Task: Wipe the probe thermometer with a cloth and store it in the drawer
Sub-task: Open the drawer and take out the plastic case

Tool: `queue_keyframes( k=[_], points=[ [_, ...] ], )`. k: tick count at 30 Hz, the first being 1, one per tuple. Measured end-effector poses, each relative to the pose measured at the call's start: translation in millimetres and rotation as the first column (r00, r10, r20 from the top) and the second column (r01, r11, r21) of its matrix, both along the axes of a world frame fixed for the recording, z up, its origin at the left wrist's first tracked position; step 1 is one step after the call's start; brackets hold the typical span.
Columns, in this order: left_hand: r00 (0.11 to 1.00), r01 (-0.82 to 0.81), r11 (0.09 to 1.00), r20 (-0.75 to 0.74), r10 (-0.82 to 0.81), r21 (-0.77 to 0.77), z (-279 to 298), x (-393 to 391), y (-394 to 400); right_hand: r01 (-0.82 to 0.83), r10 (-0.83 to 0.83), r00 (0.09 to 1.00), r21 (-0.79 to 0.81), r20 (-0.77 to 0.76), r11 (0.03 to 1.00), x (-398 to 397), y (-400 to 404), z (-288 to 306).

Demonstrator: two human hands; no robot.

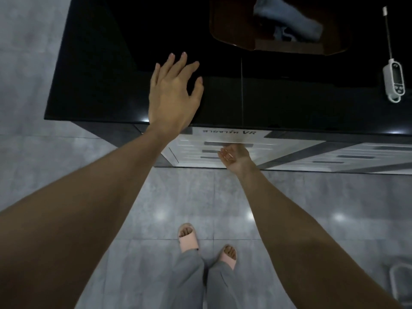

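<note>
The white probe thermometer (392,79) lies on the black countertop (100,85) at the far right, its thin metal probe pointing away from me. A blue-grey cloth (287,21) sits crumpled in a brown tray (225,30) at the back. My left hand (172,92) hovers over the counter's front edge with fingers spread and holds nothing. My right hand (234,158) is lower, palm up with fingers curled, against the front of the white top drawer (189,144) by its dark handle slot. Whether it grips the handle is unclear. The drawer looks closed.
A second white drawer unit (356,156) stands to the right under the counter. The floor is grey tile (66,175). My feet in pink slippers (188,238) stand close to the cabinet. A pale rimmed object (401,284) shows at the bottom right.
</note>
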State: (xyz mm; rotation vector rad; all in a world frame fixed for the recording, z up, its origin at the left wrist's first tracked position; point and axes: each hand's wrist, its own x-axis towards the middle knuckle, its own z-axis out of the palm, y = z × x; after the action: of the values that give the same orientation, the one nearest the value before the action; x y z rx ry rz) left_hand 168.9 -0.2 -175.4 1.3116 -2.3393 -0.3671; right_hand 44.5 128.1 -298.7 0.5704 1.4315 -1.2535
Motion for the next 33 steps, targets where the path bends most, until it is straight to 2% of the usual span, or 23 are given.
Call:
queue_keyframes(
  k=[6, 13, 15, 16, 18, 20, 21, 23, 25, 27, 28, 29, 30, 33],
  points=[
    [0.999, -0.044, 0.999, -0.027, 0.044, -0.010, 1, 0, 7, -0.033, 0.033, 0.999, -0.024, 0.011, 0.999, 22, 51, -7],
    [0.998, -0.069, 0.997, -0.004, 0.069, -0.034, 7, 1, 15, -0.143, 0.141, 0.989, 0.053, 0.048, 0.988, 57, 133, 0],
    [0.997, -0.071, 0.997, 0.000, 0.071, -0.038, 8, 1, 17, -0.237, 0.236, 0.972, 0.126, 0.022, 0.963, 71, 153, 15],
    [0.997, -0.075, 0.996, -0.001, 0.075, -0.040, 8, 1, 18, -0.330, 0.338, 0.941, 0.160, -0.026, 0.930, 77, 163, 24],
    [0.997, -0.083, 0.996, -0.006, 0.083, -0.040, 9, 1, 18, -0.539, 0.553, 0.799, 0.126, -0.238, 0.833, 85, 176, 44],
    [0.996, -0.086, 0.995, -0.005, 0.086, -0.043, 8, 1, 18, -0.700, 0.603, 0.601, 0.019, -0.524, 0.714, 80, 170, 62],
    [0.996, -0.086, 0.995, -0.003, 0.086, -0.047, 8, 0, 18, -0.749, 0.585, 0.480, 0.042, -0.653, 0.661, 71, 159, 64],
    [0.996, -0.089, 0.995, 0.003, 0.089, -0.050, 8, 0, 17, -0.783, 0.576, 0.156, 0.255, -0.803, 0.567, 47, 125, 57],
    [0.996, -0.092, 0.995, 0.005, 0.092, -0.050, 7, 0, 17, -0.772, 0.666, -0.182, 0.525, -0.723, 0.359, 21, 92, 38],
    [0.996, -0.092, 0.994, 0.000, 0.093, -0.055, 6, 0, 16, -0.715, 0.765, -0.417, 0.697, -0.490, 0.057, 1, 70, 14],
    [0.996, -0.091, 0.994, -0.003, 0.091, -0.058, 6, 0, 15, -0.671, 0.772, -0.505, 0.738, -0.386, -0.071, -5, 64, 6],
    [0.996, -0.091, 0.994, -0.003, 0.091, -0.059, 5, 0, 14, -0.629, 0.759, -0.570, 0.761, -0.314, -0.157, -9, 61, -2],
    [0.996, -0.092, 0.994, -0.001, 0.092, -0.061, 4, 0, 13, -0.597, 0.739, -0.612, 0.777, -0.281, -0.198, -11, 59, -8],
    [0.995, -0.095, 0.993, -0.003, 0.095, -0.067, 4, 0, 13, -0.542, 0.691, -0.669, 0.815, -0.273, -0.202, -12, 60, -21]
  ],
)
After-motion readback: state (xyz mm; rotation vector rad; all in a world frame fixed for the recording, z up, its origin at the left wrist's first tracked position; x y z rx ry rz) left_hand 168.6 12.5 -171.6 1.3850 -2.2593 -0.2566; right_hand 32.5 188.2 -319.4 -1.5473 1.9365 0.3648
